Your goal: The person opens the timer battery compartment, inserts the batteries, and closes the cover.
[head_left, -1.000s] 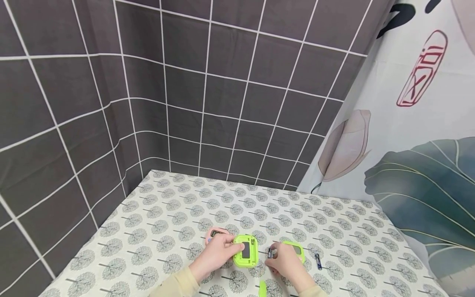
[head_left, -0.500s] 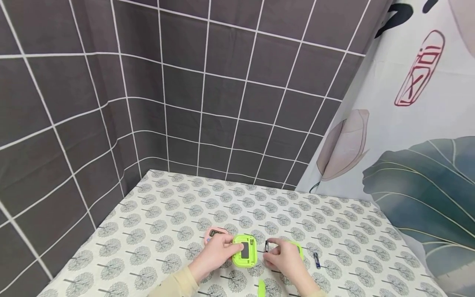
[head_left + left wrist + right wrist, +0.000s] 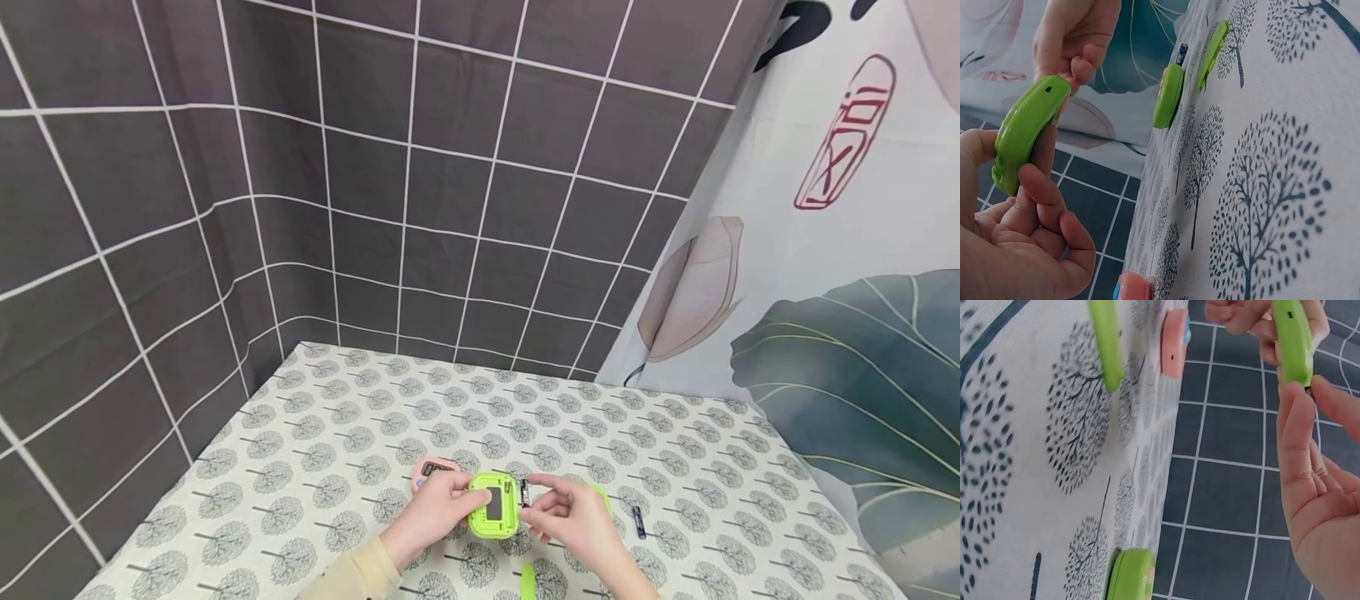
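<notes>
My left hand grips a lime-green electronic gadget by its left side, above the table. Its back faces up, showing an uncovered battery slot along the right side and a dark panel in the middle. Between thumb and fingertips, my right hand pinches a small dark battery, upright in the head view, close beside the gadget's right edge. In the right wrist view the fingertips mostly hide the battery, and I cannot tell whether it touches the gadget. From the left wrist view, the gadget appears edge-on between thumb and fingers.
A pink gadget with a display lies behind my left hand. Partly hidden by my right hand is another green gadget. A loose battery lies to its right. Near the front sits a green cover piece on the tree-print cloth.
My right hand has moved left, bringing the battery from beside the second green gadget up to the held one. My left hand and its gadget stay nearly still.
</notes>
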Demonstrator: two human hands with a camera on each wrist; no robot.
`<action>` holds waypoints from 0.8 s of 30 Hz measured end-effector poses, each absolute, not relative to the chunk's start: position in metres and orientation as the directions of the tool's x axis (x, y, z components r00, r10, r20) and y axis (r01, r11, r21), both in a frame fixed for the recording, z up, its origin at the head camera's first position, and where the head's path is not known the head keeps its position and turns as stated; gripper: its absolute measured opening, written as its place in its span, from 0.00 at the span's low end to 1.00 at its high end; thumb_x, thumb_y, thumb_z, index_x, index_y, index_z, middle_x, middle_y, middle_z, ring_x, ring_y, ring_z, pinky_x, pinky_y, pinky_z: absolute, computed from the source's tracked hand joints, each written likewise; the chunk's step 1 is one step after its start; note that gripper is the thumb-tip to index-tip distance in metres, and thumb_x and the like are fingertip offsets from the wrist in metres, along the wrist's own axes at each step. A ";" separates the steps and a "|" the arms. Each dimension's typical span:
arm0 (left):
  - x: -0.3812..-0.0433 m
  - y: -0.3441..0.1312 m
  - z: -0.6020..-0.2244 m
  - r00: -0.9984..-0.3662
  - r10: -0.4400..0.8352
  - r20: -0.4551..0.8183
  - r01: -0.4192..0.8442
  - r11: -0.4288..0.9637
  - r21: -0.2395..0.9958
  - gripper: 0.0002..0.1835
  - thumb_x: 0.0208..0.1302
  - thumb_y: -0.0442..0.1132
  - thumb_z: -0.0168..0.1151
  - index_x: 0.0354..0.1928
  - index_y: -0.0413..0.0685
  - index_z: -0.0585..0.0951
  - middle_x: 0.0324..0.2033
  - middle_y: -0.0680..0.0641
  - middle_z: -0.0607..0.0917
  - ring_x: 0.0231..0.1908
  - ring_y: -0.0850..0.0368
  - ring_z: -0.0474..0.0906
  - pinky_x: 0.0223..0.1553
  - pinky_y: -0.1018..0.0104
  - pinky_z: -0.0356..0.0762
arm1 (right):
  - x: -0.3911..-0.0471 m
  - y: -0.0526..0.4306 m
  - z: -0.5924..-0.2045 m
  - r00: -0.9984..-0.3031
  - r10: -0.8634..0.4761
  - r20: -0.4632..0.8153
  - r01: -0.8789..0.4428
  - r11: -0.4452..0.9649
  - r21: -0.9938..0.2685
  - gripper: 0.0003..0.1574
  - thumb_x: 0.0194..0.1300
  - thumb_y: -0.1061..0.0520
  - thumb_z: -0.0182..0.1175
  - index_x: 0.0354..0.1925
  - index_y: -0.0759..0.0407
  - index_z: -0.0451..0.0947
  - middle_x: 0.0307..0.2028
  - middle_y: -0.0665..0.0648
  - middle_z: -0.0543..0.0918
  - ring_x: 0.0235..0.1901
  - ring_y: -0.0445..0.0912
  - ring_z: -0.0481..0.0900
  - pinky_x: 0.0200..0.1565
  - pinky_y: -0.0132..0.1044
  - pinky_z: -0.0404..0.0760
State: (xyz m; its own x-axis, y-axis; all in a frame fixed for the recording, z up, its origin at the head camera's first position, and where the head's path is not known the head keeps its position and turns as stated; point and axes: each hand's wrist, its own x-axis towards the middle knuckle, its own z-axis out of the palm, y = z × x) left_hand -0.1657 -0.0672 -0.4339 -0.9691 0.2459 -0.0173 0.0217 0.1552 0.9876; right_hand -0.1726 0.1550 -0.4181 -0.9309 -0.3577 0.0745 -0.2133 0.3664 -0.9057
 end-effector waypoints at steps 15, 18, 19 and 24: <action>-0.165 -0.068 -0.435 -0.974 0.225 -0.012 0.028 0.172 0.985 0.15 0.60 0.44 0.63 0.44 0.41 0.83 0.29 0.48 0.87 0.24 0.61 0.76 0.29 0.67 0.76 | -0.157 0.146 -0.412 -0.869 -0.434 0.236 -0.429 0.426 -0.797 0.29 0.51 0.49 0.71 0.49 0.61 0.79 0.27 0.46 0.83 0.26 0.35 0.78 0.31 0.30 0.81; -0.165 -0.068 -0.435 -0.975 0.220 -0.012 0.026 0.171 0.985 0.15 0.60 0.44 0.63 0.44 0.41 0.83 0.28 0.47 0.87 0.24 0.61 0.76 0.29 0.66 0.76 | -0.155 0.143 -0.412 -0.844 -0.453 0.287 -0.487 0.424 -0.764 0.28 0.51 0.48 0.71 0.47 0.61 0.79 0.27 0.45 0.83 0.25 0.33 0.77 0.31 0.29 0.80; -0.164 -0.068 -0.435 -0.976 0.219 -0.012 0.026 0.171 0.985 0.15 0.60 0.44 0.63 0.44 0.41 0.83 0.28 0.47 0.87 0.24 0.61 0.76 0.29 0.66 0.76 | -0.155 0.143 -0.412 -0.839 -0.455 0.299 -0.499 0.421 -0.758 0.28 0.51 0.48 0.71 0.47 0.60 0.80 0.26 0.45 0.83 0.25 0.33 0.77 0.30 0.29 0.80; -0.164 -0.068 -0.435 -0.977 0.211 -0.017 0.020 0.173 0.985 0.15 0.59 0.44 0.64 0.43 0.42 0.83 0.27 0.48 0.87 0.23 0.61 0.76 0.29 0.65 0.76 | -0.156 0.140 -0.413 -0.817 -0.468 0.338 -0.544 0.428 -0.722 0.25 0.50 0.47 0.72 0.45 0.57 0.81 0.24 0.43 0.82 0.23 0.32 0.76 0.28 0.29 0.79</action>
State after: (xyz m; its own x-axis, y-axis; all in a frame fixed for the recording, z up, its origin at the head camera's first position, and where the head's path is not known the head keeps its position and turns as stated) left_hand -0.1638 -0.0682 -0.4345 -0.9773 0.2110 -0.0172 0.0199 0.1729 0.9847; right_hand -0.1565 0.1404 -0.4132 -0.8165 -0.4679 0.3382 -0.5441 0.4278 -0.7218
